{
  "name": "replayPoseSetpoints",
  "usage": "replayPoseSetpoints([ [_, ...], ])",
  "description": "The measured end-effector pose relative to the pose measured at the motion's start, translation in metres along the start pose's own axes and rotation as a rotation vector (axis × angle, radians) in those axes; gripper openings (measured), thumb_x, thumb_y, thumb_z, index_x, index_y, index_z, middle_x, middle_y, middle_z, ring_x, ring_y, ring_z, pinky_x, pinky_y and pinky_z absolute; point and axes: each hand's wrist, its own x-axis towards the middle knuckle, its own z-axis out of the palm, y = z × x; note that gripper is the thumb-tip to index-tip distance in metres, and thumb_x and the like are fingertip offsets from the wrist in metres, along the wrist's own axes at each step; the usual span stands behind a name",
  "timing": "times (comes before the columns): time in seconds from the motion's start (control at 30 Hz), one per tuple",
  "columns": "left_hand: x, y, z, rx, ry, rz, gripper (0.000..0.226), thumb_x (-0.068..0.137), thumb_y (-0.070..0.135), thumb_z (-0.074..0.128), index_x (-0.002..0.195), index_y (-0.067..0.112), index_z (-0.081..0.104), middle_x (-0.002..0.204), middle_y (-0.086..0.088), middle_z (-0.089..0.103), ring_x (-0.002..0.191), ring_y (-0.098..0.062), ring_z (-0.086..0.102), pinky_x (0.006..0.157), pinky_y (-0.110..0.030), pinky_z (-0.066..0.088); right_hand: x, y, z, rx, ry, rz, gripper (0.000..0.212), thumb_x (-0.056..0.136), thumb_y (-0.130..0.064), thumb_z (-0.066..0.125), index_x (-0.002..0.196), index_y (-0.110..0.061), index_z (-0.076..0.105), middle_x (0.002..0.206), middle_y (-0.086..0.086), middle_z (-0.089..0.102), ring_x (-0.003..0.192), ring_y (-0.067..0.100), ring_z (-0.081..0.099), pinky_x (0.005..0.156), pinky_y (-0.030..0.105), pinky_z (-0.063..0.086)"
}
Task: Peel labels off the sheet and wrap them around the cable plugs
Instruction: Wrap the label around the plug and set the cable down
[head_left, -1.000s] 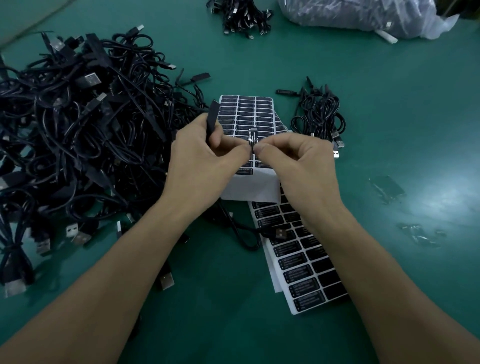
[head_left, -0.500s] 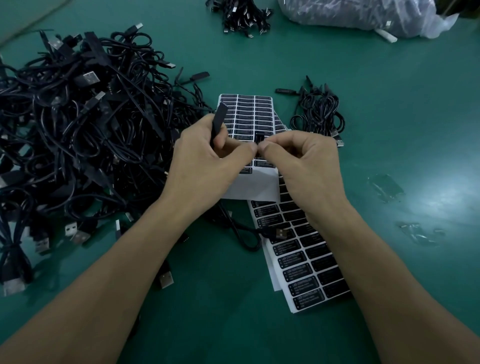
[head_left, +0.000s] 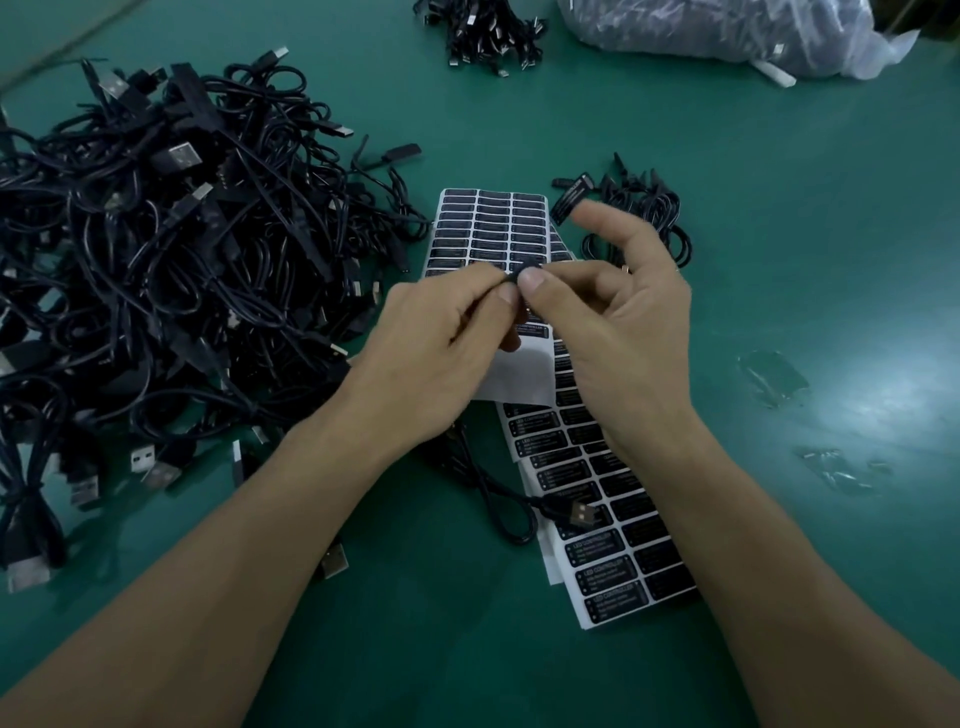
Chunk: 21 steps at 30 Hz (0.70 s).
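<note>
**Plug pinched, label on your fingertip**

At your far left, a big pile of black cables (head_left: 156, 249) lies heaped on the green table (head_left: 779, 260). Next is your left hand (head_left: 441, 343). Its thumb and forefinger are curled tight on a small cable plug (head_left: 522, 271), holding it just above the label sheet (head_left: 488, 223), which lies flat with rows of black labels. The plug's cable cannot be traced under your palm.

Your right hand (head_left: 628, 322) meets the left one there. Its thumb tip rests against the plug beside your left thumb, and the other fingers are loosely spread. The forefinger is lifted and blurred, with a peeled label (head_left: 569, 200) clinging to its tip, clear of the sheet.

Nearer you, a second sheet (head_left: 623, 519) runs under your right wrist, and a loose USB cable (head_left: 571, 512) lies across it. Beyond your right hand sits a small cable bundle (head_left: 660, 218).
</note>
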Motion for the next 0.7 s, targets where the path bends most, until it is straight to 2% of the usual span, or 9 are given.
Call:
replayPoseSetpoints([
  [0.07, 0.0002, -0.0013, -0.0002, -0.001, 0.021, -0.014, 0.031, 0.102, 0.023, 0.048, 0.081, 0.012, 0.067, 0.071, 0.006, 0.068, 0.067, -0.019, 0.064, 0.065, -0.043, 0.049, 0.0015, -0.0004, -0.0025, 0.011, 0.03, -0.001, 0.044, 0.088, -0.002, 0.072, 0.12, -0.025, 0.05, 0.076, -0.008, 0.075, 0.076, 0.005, 0.071, 0.073, 0.017, 0.055],
  [0.23, 0.0005, -0.0032, 0.0001, 0.027, 0.049, -0.027, 0.031, 0.099, 0.026, 0.054, 0.078, 0.01, 0.072, 0.066, -0.003, 0.069, 0.063, -0.023, 0.063, 0.064, -0.041, 0.047, 0.002, 0.0014, -0.0033, -0.014, 0.052, -0.018, 0.044, 0.088, -0.004, 0.073, 0.115, -0.032, 0.052, 0.075, -0.006, 0.075, 0.073, 0.006, 0.071, 0.072, 0.018, 0.054],
  [0.3, 0.0003, -0.0035, -0.0005, 0.017, 0.06, -0.059, 0.029, 0.1, 0.025, 0.057, 0.079, 0.015, 0.074, 0.067, -0.002, 0.07, 0.064, -0.022, 0.065, 0.064, -0.039, 0.05, 0.0019, 0.0008, -0.0028, -0.014, 0.093, -0.006, 0.034, 0.089, -0.01, 0.073, 0.11, -0.033, 0.057, 0.076, -0.006, 0.074, 0.074, 0.007, 0.07, 0.071, 0.019, 0.054],
  [0.4, 0.001, -0.0056, -0.0018, -0.015, 0.083, -0.121, 0.027, 0.102, 0.025, 0.057, 0.08, 0.025, 0.074, 0.071, 0.012, 0.072, 0.067, -0.005, 0.069, 0.064, -0.021, 0.055, 0.0027, -0.0011, -0.0034, 0.022, 0.147, 0.052, 0.007, 0.092, -0.019, 0.071, 0.093, -0.025, 0.069, 0.078, -0.004, 0.071, 0.074, 0.01, 0.064, 0.069, 0.023, 0.051],
  [0.5, 0.0025, -0.0062, -0.0012, -0.032, 0.102, -0.127, 0.029, 0.102, 0.025, 0.057, 0.078, 0.021, 0.074, 0.068, 0.016, 0.071, 0.063, 0.002, 0.066, 0.062, -0.012, 0.05, 0.0025, -0.0005, -0.0013, 0.092, 0.132, 0.159, 0.015, 0.091, -0.014, 0.071, 0.079, -0.022, 0.073, 0.072, -0.003, 0.068, 0.073, 0.012, 0.062, 0.064, 0.022, 0.049],
  [0.7, 0.0035, -0.0056, -0.0017, -0.112, 0.052, -0.109, 0.029, 0.102, 0.025, 0.058, 0.078, 0.02, 0.074, 0.069, 0.006, 0.072, 0.066, -0.01, 0.068, 0.066, -0.03, 0.057, 0.0011, 0.0013, 0.0035, 0.143, 0.06, 0.243, 0.017, 0.09, -0.011, 0.072, 0.078, -0.022, 0.076, 0.077, -0.004, 0.073, 0.074, 0.009, 0.065, 0.066, 0.023, 0.049],
])
